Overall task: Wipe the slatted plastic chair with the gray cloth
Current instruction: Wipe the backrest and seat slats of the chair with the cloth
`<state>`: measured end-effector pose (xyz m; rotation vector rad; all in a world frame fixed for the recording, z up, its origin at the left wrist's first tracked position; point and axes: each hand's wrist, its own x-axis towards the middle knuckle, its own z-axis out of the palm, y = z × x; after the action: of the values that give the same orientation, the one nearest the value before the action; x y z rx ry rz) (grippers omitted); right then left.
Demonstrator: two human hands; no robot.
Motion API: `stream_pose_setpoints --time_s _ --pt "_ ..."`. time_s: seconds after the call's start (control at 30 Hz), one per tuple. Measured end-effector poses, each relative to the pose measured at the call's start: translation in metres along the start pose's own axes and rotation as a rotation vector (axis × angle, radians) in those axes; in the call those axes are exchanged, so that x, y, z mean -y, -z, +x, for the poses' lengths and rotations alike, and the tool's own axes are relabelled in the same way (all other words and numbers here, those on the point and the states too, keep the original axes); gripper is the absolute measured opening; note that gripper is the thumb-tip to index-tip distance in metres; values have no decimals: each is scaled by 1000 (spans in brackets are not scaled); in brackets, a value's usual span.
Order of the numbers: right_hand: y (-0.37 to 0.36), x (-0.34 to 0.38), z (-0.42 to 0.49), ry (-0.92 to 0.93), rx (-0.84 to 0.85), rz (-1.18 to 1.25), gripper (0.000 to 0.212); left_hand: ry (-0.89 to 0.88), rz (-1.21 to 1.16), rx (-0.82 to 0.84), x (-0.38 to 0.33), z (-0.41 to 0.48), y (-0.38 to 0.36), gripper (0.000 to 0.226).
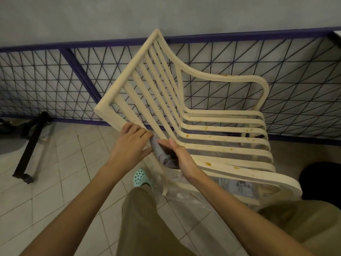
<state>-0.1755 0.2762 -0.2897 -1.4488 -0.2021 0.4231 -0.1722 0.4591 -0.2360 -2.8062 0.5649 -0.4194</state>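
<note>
Pale floor tiles point(64, 182) lie left of the fingers point(140, 133). Beyond them, blue mesh fencing point(79, 74) fronts a gray wall point(92, 19).

Gray cloth point(160, 152) in right hand point(181, 159)

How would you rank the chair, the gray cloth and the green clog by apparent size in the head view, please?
1. chair
2 and 3. gray cloth and green clog look alike; the cloth is partly covered, so unranked.
</note>
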Motion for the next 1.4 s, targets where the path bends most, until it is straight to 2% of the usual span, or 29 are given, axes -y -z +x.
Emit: stream_pose_setpoints --time_s 0.07,0.1,0.17,0.23,0.37,0.57,0.63,0.73,0.8,0.9,0.97,1.03,1.13,1.27,1.4 --pt "2 2 5 -70 -49 54 50 12 -19 -15 -2 1 -2 44" --pt "1 2 9 -62 -73 6 43 17 -29 -24 -3 0 -3 44" --pt "-5 0 16 41 -106 -281 31 27 -42 -55 -4 -1 -4 44" --pt "-12 -13 21 187 -110 -605 37 36 -45 -69 -4 -1 -5 43" --pt "-10 -30 19 331 -167 -829 44 42 -52 -66 -6 0 -5 42" --pt "-1 -25 40 183 -163 -810 26 107 -78 -87 -14 4 -2 43" --pt "-3 -25 38 210 -155 -859 28 114 -95 -104 -15 4 -2 39" --pt "3 -35 17 359 -150 -953 40 114 -105 -111 -15 3 -5 36" --pt "12 -38 8 374 -151 -983 42 119 -104 -110 -14 3 -6 37" --pt "17 -31 19 213 -164 -949 28 121 -100 -100 -14 4 -5 38" --pt "14 -26 22 191 -177 -1026 21 125 -100 -92 -15 4 -4 39" --pt "13 -29 16 268 -172 -1075 21 132 -94 -82 -16 4 -5 39" --pt "22 -35 4 365 -90 -1109 34 121 -95 -69 -21 5 -7 38" --pt "32 -26 11 219 -51 -1072 24 104 -115 -51 -28 6 -11 37" --pt "21 -20 11 142 -120 -1161 17 111 -117 -78 -29 6 -14 38"
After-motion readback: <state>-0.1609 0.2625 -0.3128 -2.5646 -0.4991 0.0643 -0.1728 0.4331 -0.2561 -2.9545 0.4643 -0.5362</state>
